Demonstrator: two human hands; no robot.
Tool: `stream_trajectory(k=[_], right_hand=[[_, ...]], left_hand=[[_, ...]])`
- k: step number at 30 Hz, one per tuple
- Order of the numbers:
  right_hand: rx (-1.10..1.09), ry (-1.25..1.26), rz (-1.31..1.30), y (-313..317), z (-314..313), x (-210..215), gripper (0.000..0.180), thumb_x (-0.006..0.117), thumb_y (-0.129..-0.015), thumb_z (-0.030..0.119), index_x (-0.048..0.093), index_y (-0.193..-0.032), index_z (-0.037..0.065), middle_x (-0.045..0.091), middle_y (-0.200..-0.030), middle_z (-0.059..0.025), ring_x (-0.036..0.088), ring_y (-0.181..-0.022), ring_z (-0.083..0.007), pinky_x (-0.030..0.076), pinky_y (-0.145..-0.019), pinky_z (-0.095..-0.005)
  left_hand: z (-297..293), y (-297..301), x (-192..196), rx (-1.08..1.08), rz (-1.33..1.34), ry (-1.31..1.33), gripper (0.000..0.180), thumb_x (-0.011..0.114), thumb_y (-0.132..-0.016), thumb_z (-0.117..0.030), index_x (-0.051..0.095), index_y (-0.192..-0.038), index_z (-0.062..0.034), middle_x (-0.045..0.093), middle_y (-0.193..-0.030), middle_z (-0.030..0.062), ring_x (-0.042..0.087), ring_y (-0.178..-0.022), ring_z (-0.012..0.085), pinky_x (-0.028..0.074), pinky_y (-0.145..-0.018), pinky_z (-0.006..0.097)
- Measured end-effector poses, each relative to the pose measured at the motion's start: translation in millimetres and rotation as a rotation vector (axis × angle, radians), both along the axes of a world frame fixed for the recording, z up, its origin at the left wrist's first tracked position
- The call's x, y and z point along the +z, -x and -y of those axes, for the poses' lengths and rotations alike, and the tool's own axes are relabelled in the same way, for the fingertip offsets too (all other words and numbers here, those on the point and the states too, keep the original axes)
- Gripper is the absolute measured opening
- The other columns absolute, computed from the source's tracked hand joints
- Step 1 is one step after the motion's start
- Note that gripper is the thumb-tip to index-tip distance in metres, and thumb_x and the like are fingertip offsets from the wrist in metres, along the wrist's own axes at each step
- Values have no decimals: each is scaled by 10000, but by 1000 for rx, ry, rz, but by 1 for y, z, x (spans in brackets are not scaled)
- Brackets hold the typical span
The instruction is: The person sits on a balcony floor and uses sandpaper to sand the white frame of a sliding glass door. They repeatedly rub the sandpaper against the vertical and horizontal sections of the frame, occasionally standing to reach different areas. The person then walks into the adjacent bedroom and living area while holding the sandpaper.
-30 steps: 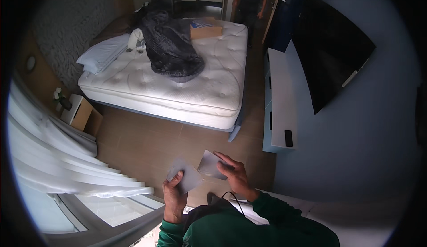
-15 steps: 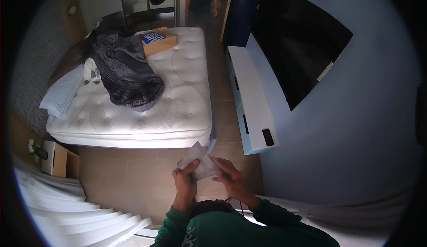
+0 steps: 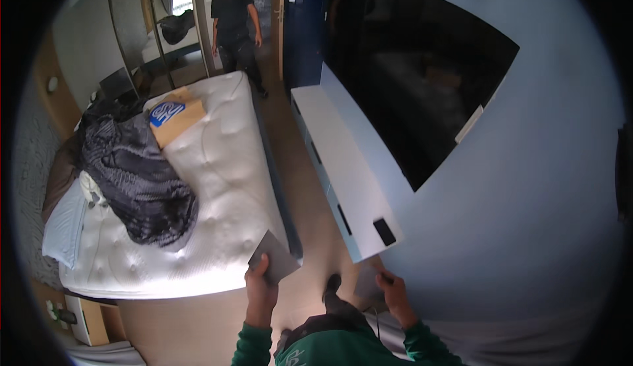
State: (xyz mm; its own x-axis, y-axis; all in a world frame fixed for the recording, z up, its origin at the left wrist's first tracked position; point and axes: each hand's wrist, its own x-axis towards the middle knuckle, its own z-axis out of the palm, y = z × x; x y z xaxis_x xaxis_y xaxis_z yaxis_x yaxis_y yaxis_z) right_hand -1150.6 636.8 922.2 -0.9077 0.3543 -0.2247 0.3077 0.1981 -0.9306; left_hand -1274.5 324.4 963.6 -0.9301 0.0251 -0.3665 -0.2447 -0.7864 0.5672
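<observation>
At the far left, one pale blue pillow (image 3: 62, 224) lies at the head of the bare white mattress (image 3: 224, 188), and one dark grey blanket (image 3: 135, 181) is heaped beside it, bunched rather than spread, which leaves most of the mattress exposed. One flat brown cardboard box (image 3: 175, 119) with a blue patch rests on the mattress past the blanket, toward the mirrored wardrobe. A second person (image 3: 234, 20) in dark clothing stands at the far end of the room, well apart from the wearer. At the lower centre, the left hand (image 3: 260, 287) grasps one grey card-like sheet (image 3: 273, 257) by its lower edge, thumb on the face, raised in front of the mattress corner so that its flat side faces the camera. To the right of it, the right hand (image 3: 394, 290) is closed on a second pale sheet (image 3: 368, 280); this item is blurred and probably of the same kind, though that cannot be confirmed. The two sheets are held apart, one per hand, just beside the near end of the one white low cabinet (image 3: 349, 188). One large dark screen (image 3: 415, 69) is mounted on the wall above the cabinet.
</observation>
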Motion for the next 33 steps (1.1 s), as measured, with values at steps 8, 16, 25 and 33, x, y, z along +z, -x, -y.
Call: stream_trajectory(k=[8, 16, 25, 33], right_hand=[[82, -108, 33, 108, -92, 28, 501, 635, -944, 170, 518, -1431, 164, 637, -920, -58, 553, -830, -122, 466, -788, -280], [109, -62, -33, 210, -130, 19, 486, 622, -947, 172, 521, -1423, 171, 658, -895, -129, 590, -777, -155, 488, -740, -313], [202, -128, -104, 416, -132, 10, 444, 626, -941, 135, 562, -1381, 136, 620, -950, -118, 600, -863, -210, 479, -818, -310], [215, -114, -9, 650, -114, -2, 429, 637, -947, 125, 573, -1371, 122, 652, -992, -93, 580, -883, -145, 469, -837, -279]], left_hand=[[-77, 107, 0, -137, 32, -11, 379, 593, -963, -207, 538, -1285, -15, 632, -1174, 99, 617, -1086, 263, 489, -958, 437], [-140, 218, 17, -182, 98, 25, 373, 588, -950, -230, 545, -1270, -41, 638, -1136, 108, 618, -1044, 273, 499, -913, 456], [-147, 396, -17, -161, 158, 21, 387, 558, -967, -203, 532, -1308, -23, 630, -1191, 102, 595, -1117, 262, 453, -995, 431], [-107, 620, -23, -111, 143, 68, 402, 604, -934, -224, 556, -1294, -51, 654, -1131, 92, 626, -1053, 270, 506, -931, 446]])
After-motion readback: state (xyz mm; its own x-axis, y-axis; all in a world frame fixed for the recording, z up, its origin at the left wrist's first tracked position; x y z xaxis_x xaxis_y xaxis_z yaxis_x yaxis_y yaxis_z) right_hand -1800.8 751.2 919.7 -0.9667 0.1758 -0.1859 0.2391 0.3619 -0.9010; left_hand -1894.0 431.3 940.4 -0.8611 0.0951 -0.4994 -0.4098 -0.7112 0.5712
